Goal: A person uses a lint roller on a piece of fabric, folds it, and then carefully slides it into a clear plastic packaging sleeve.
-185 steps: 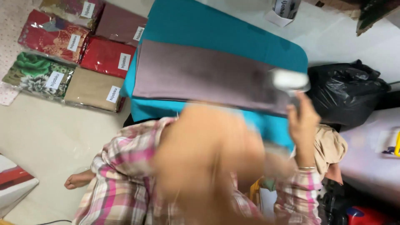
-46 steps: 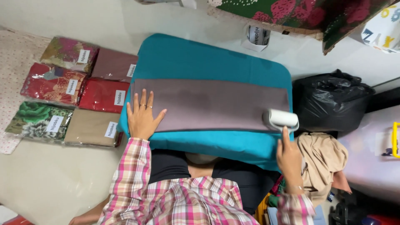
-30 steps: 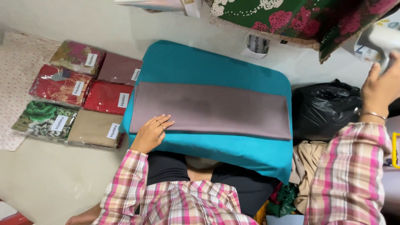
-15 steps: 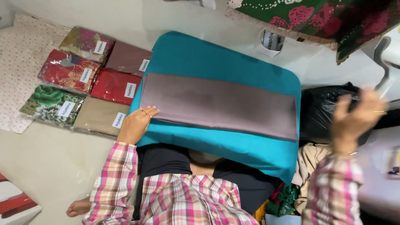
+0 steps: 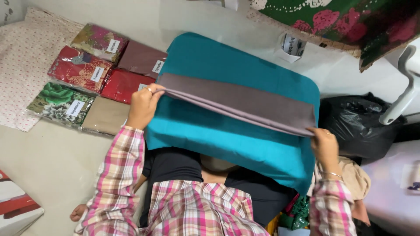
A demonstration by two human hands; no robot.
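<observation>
A long folded strip of grey-mauve cloth (image 5: 245, 102) lies across a teal padded board (image 5: 227, 140) on my lap. My left hand (image 5: 143, 105) pinches the cloth's near left corner and lifts its edge. At the right end my right hand (image 5: 324, 144) grips the near corner of the same cloth, so the front edge hangs raised above the board. Both sleeves are pink plaid.
Several packed folded fabrics (image 5: 94, 76) with white labels lie on the floor to the left. A black plastic bag (image 5: 356, 126) sits at the right, with a white handled tool (image 5: 404, 87) above it. A green and red floral cloth (image 5: 345, 22) hangs at the top.
My right hand, which was raised at the right, has come down and gripped the cloth's right end. My left hand went from lying flat on the cloth to pinching and lifting its corner.
</observation>
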